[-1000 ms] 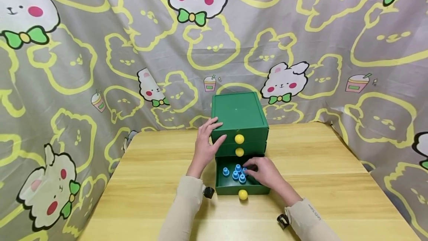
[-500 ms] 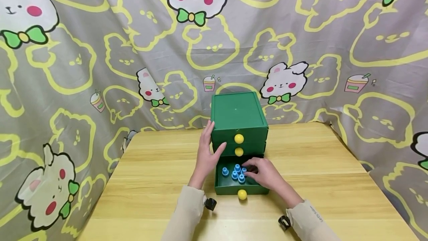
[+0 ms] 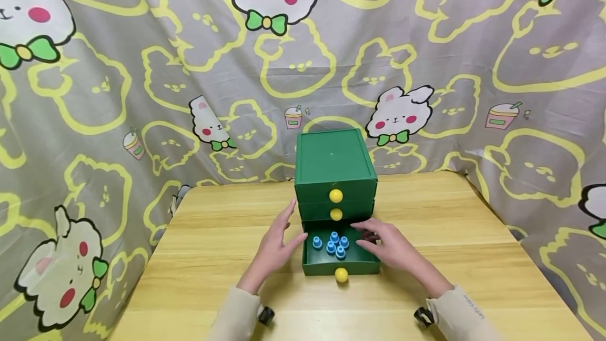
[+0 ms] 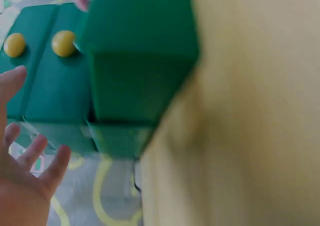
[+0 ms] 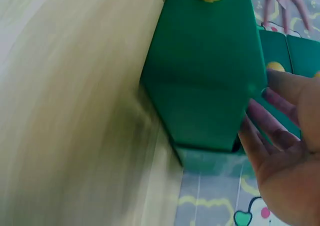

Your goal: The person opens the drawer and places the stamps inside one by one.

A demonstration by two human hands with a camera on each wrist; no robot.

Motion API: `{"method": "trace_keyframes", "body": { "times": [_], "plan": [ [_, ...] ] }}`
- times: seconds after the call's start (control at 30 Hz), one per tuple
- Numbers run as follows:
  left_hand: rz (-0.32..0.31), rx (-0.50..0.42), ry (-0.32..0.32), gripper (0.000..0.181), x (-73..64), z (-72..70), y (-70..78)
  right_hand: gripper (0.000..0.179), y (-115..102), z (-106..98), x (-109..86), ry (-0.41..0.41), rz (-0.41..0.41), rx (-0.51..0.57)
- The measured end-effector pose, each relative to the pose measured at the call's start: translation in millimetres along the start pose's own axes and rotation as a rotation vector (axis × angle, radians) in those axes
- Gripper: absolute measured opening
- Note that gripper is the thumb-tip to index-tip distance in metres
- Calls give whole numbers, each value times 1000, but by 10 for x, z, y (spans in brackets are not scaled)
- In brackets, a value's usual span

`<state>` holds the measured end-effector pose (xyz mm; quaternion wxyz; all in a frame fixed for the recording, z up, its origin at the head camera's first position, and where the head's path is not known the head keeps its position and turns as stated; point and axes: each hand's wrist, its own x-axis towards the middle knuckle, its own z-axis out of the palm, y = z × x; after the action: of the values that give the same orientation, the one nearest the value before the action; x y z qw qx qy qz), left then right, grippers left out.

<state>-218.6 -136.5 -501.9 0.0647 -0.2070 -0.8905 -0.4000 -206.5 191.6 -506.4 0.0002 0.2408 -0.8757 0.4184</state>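
Observation:
A green chest of drawers (image 3: 335,157) with yellow ball knobs stands on the table, its bottom drawer (image 3: 322,268) pulled out. Several blue peg-like pieces (image 3: 334,237) stand upright inside the drawer, most in a cluster and one apart on the left. My left hand (image 3: 271,249) is spread beside the chest's left side and holds nothing; the left wrist view shows its fingers (image 4: 56,168) apart near the drawer fronts. Over the drawer's right side is my right hand (image 3: 392,246), fingers loosely extended, with no peg between them.
The wooden table (image 3: 213,278) extends around the chest on both sides and in front. A patterned grey curtain (image 3: 303,83) hangs right behind and beside it. A yellow knob (image 3: 341,275) sticks out from the drawer's front.
My left hand has come off the chest's upper left side and moved down and left. My right hand has drawn back to the right from the pegs, which now stand untouched.

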Motion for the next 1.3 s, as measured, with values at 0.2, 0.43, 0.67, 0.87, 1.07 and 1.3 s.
{"method": "trace_keyframes", "body": {
  "times": [0.2,0.43,0.67,0.87,1.07,1.3],
  "plan": [
    [58,246,-44,79,-305,-321,-315,46,169,-284,-175,8,55,139],
    [83,485,-12,67,-474,-741,-593,50,375,-677,-417,92,95,-50],
    [150,741,49,67,-484,-1141,-723,64,452,-1068,-575,180,92,-328],
    [209,862,159,71,-465,-1460,-758,78,494,-1289,-588,341,-82,-631],
    [296,915,275,72,-446,-1638,-767,78,527,-1377,-578,446,-176,-754],
    [236,890,221,73,-477,-1561,-820,75,539,-1256,-571,462,-160,-710]
  ]
}}
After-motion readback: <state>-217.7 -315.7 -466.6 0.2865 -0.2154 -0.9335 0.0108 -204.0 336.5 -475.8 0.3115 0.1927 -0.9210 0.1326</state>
